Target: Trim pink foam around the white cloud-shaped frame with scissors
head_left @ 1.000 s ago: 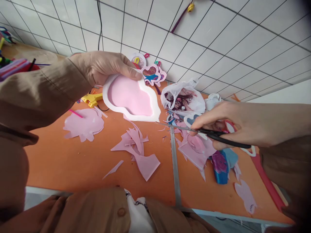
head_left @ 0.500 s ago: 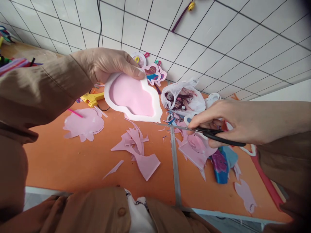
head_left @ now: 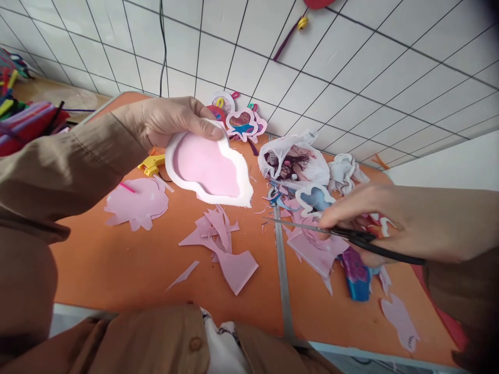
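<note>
My left hand (head_left: 183, 122) pinches the top edge of a foam cutout (head_left: 206, 163), a wavy shape with a pink middle and a raised white rim, held above the table. My right hand (head_left: 382, 223) is closed around the black handles of a pair of scissors (head_left: 304, 224). The blades point left and look nearly together, apart from the foam cutout. Pink foam scraps (head_left: 226, 244) lie on the table below the cutout. More pink scraps (head_left: 315, 249) and a light-blue foam shape with a white rim (head_left: 315, 198) lie beneath the scissors.
On the orange table (head_left: 136, 275), a white plastic bag (head_left: 300, 161) stands near the tiled wall. Several decorated foam charms (head_left: 241, 122) lean by it. At left are pink foam cutouts (head_left: 136, 202) and a yellow glue gun (head_left: 152, 163). A blue-purple packet (head_left: 356, 278) lies at right.
The scissors and my right hand have moved right and down, away from the foam cutout. My left hand and the cutout have shifted slightly left and lower.
</note>
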`<state>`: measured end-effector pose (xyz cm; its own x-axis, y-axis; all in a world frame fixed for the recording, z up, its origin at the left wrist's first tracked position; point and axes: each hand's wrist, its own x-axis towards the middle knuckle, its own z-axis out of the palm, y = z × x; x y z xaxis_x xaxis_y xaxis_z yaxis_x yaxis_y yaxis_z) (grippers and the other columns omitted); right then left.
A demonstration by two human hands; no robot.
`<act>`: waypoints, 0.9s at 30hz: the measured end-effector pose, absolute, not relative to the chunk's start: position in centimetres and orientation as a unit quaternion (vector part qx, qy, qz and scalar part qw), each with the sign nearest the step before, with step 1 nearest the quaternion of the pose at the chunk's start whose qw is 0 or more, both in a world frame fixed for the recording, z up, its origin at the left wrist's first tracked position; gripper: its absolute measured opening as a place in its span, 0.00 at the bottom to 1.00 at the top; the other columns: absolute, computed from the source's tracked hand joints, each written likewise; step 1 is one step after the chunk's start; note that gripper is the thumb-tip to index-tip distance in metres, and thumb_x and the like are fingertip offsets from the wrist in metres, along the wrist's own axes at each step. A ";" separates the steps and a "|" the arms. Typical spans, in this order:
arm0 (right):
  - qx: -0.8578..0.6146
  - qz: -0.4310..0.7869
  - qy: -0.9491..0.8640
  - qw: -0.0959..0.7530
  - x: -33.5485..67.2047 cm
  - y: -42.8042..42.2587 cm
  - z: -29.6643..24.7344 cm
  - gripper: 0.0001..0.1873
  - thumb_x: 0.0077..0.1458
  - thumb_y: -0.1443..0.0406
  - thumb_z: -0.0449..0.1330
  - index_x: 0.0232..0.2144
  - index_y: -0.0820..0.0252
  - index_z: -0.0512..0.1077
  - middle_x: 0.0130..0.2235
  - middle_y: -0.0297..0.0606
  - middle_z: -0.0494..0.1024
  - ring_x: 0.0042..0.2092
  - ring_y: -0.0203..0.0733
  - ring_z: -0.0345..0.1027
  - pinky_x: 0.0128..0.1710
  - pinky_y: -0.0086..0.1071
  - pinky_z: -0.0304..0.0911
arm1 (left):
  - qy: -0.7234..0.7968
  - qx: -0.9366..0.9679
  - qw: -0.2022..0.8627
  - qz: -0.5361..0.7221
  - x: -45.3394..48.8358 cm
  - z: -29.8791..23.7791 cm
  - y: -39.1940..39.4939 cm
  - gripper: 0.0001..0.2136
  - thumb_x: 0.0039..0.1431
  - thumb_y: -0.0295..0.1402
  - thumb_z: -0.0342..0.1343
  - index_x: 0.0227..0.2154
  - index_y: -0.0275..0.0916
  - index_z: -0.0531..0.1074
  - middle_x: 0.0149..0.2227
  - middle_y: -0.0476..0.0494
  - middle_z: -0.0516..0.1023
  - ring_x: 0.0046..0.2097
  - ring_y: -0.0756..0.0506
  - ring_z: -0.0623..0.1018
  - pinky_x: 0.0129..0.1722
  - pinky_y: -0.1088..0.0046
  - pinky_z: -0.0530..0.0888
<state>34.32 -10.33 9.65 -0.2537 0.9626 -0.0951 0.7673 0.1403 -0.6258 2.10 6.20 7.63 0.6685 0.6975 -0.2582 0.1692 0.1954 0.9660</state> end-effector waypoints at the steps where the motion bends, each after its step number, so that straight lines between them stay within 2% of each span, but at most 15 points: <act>1: -0.589 0.296 -0.733 0.170 34.3 -10.2 9.6 0.25 0.46 0.43 0.70 0.33 0.57 0.78 0.24 0.36 0.68 0.29 0.40 0.65 0.28 0.35 0.64 | 0.359 0.601 0.687 0.196 2.0 7.6 6.1 0.11 0.42 0.30 0.77 0.27 0.31 0.82 0.23 0.40 0.83 0.42 0.38 0.85 0.55 0.63 0.78; 3: -0.591 0.309 -0.725 0.174 34.3 -9.8 9.3 0.25 0.47 0.44 0.69 0.34 0.58 0.78 0.24 0.36 0.69 0.29 0.40 0.65 0.28 0.35 0.64 | 0.357 0.599 0.686 0.206 1.9 7.3 5.8 0.10 0.43 0.32 0.77 0.26 0.32 0.83 0.24 0.41 0.84 0.41 0.39 0.85 0.53 0.65 0.78; 7: -0.572 0.366 -0.714 0.170 33.6 -8.7 8.6 0.24 0.49 0.45 0.68 0.36 0.59 0.78 0.24 0.36 0.71 0.27 0.38 0.64 0.26 0.34 0.62 | 0.329 0.623 0.676 0.216 1.8 6.4 4.8 0.10 0.46 0.34 0.74 0.27 0.32 0.84 0.27 0.41 0.86 0.33 0.43 0.84 0.44 0.68 0.82; 11: -0.533 0.411 -0.715 0.191 32.3 -8.3 7.0 0.21 0.52 0.50 0.66 0.40 0.61 0.76 0.25 0.35 0.73 0.26 0.37 0.63 0.27 0.34 0.62 | 0.313 0.651 0.659 0.212 1.9 5.5 3.4 0.10 0.46 0.38 0.73 0.24 0.36 0.83 0.26 0.44 0.85 0.29 0.44 0.84 0.36 0.70 0.82; 13: -0.525 0.411 -0.720 0.193 31.6 -8.5 6.0 0.16 0.53 0.54 0.65 0.38 0.60 0.77 0.25 0.35 0.72 0.28 0.38 0.64 0.30 0.35 0.63 | 0.312 0.655 0.652 0.219 1.9 5.1 2.9 0.10 0.45 0.39 0.73 0.24 0.37 0.83 0.25 0.44 0.84 0.29 0.43 0.84 0.34 0.71 0.82; 16: -0.538 0.386 -0.725 0.188 31.1 -8.8 4.7 0.10 0.52 0.58 0.66 0.29 0.59 0.76 0.27 0.36 0.73 0.28 0.36 0.60 0.30 0.34 0.60 | 0.313 0.657 0.648 0.224 1.9 4.7 2.6 0.11 0.44 0.40 0.74 0.23 0.38 0.82 0.23 0.43 0.82 0.27 0.43 0.84 0.31 0.72 0.81; 20: -0.548 0.375 -0.726 0.178 31.3 -8.8 3.8 0.10 0.51 0.58 0.67 0.32 0.59 0.78 0.32 0.39 0.78 0.29 0.37 0.61 0.29 0.34 0.60 | 0.295 0.655 0.661 0.218 1.8 4.2 2.9 0.11 0.43 0.39 0.74 0.21 0.36 0.82 0.22 0.43 0.82 0.24 0.46 0.81 0.27 0.75 0.79; 24: -0.548 0.390 -0.715 0.191 31.6 -9.0 3.7 0.11 0.50 0.57 0.67 0.30 0.60 0.76 0.32 0.40 0.78 0.30 0.38 0.63 0.30 0.34 0.62 | 0.308 0.604 0.698 0.228 1.7 3.5 3.6 0.08 0.47 0.33 0.72 0.25 0.32 0.82 0.24 0.44 0.83 0.24 0.49 0.81 0.30 0.76 0.79; 27: -0.550 0.458 -0.679 0.165 32.2 -10.0 4.5 0.13 0.51 0.58 0.66 0.36 0.61 0.78 0.26 0.36 0.73 0.28 0.37 0.63 0.28 0.33 0.62 | 0.324 0.554 0.736 0.215 1.5 2.7 4.5 0.08 0.49 0.31 0.69 0.27 0.29 0.81 0.25 0.44 0.84 0.27 0.47 0.83 0.38 0.71 0.81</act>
